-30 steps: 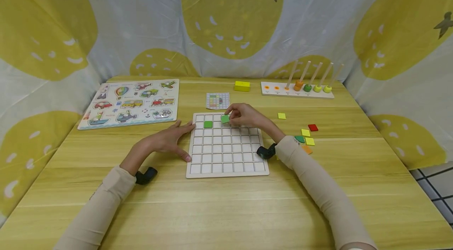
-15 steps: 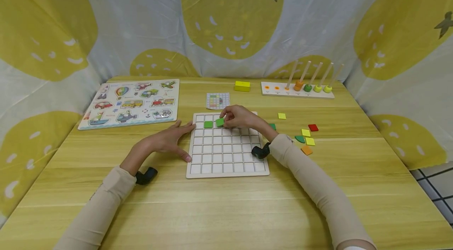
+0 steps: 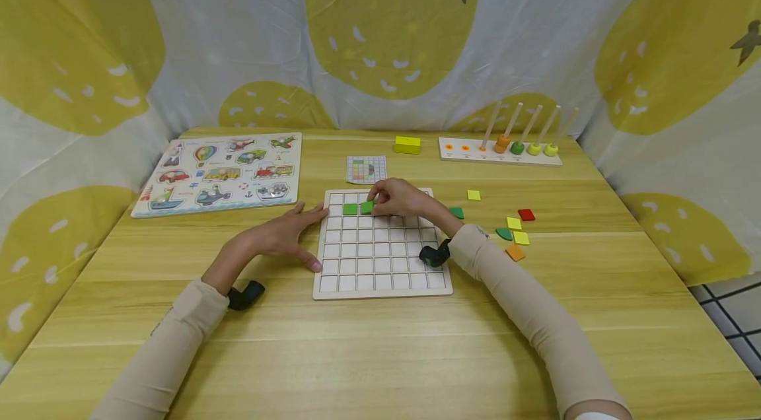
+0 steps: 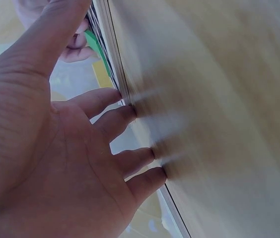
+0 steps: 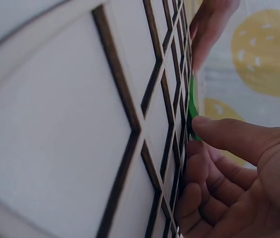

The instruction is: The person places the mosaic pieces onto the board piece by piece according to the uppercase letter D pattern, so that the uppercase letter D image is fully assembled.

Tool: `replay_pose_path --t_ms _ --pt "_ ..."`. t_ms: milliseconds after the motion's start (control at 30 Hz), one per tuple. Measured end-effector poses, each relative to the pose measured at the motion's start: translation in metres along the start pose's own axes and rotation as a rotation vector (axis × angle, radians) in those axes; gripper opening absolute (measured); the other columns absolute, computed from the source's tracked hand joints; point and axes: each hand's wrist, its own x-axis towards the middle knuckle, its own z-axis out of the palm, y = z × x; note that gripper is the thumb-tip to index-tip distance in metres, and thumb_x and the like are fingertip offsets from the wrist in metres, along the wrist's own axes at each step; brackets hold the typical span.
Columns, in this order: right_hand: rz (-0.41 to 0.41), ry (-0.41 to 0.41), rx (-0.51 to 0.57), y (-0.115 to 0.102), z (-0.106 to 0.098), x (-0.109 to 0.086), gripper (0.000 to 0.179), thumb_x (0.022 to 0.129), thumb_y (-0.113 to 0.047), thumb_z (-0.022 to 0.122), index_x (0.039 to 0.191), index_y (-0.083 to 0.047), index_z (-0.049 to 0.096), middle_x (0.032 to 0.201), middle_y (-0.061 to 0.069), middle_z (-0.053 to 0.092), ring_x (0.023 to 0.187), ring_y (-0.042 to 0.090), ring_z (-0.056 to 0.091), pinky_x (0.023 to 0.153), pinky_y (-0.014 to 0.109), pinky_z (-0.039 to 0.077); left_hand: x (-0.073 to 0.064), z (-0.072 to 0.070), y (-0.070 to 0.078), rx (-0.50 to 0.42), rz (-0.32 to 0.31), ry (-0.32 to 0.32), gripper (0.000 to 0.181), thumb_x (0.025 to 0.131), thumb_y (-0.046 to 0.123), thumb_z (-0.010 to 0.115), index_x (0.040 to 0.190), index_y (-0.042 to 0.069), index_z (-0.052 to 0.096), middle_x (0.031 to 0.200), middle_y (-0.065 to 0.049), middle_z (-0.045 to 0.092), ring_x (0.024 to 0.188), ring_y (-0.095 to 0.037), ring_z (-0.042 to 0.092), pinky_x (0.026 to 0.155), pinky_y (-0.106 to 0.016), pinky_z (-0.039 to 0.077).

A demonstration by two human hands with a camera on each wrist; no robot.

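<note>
In the head view the right hand (image 3: 398,198) hides several upper squares of the grid board (image 3: 380,294) and one edge of the green tile (image 3: 366,208) it pinches. The pattern on the printed card (image 3: 366,170) and the lettering on the puzzle board (image 3: 250,177) are too small to make out. The bottom edge cuts off both sleeves (image 3: 163,341) and the bench (image 3: 380,354). The left wrist view crops the left hand (image 4: 70,148) and blurs the bench; the right wrist view crops the grid board.
</note>
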Motion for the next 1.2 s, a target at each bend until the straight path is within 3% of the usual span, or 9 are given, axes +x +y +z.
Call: replay_pose_path --t_ms 300,733,1000,1200 --pt "0.016 0.008 -0.083 0.000 0.002 0.004 0.020 0.087 -0.009 0.068 0.105 -0.002 0.063 0.074 0.002 0.057 0.061 0.011 0.046 0.061 0.023 0.039 0.000 -0.001 0.002 -0.002 -0.003 0.001 0.113 0.069 0.052 0.080 0.154 0.010 0.018 0.161 -0.012 0.008 0.143 -0.047 -0.008 0.108 -0.068 0.010" --pt "-0.020 -0.032 -0.057 0.000 -0.002 -0.002 0.025 0.089 -0.009 0.065 0.113 -0.001 0.061 0.080 0.005 0.059 0.064 0.013 0.048 0.063 0.024 0.040 0.000 -0.001 0.003 -0.008 -0.008 -0.003 0.113 0.069 0.051 0.081 0.154 0.009 0.019 0.161 -0.013 0.008 0.143 -0.047 -0.008 0.108 -0.068 0.011" --pt "-0.077 -0.010 -0.067 0.007 -0.010 -0.015 0.031 0.091 -0.015 0.065 0.120 -0.004 0.061 0.094 0.007 0.063 0.082 0.018 0.059 0.077 0.029 0.048 -0.001 0.000 0.001 0.001 0.005 0.006 0.114 0.068 0.053 0.081 0.154 0.009 0.019 0.160 -0.014 0.009 0.143 -0.048 -0.007 0.108 -0.068 0.011" --pt "-0.081 0.040 -0.053 0.017 -0.024 -0.033 0.034 0.091 -0.018 0.065 0.122 -0.004 0.060 0.095 0.006 0.064 0.087 0.020 0.061 0.081 0.033 0.050 -0.002 0.000 0.000 0.008 0.017 0.009 0.114 0.068 0.053 0.081 0.154 0.009 0.019 0.160 -0.015 0.009 0.143 -0.048 -0.006 0.108 -0.068 0.011"
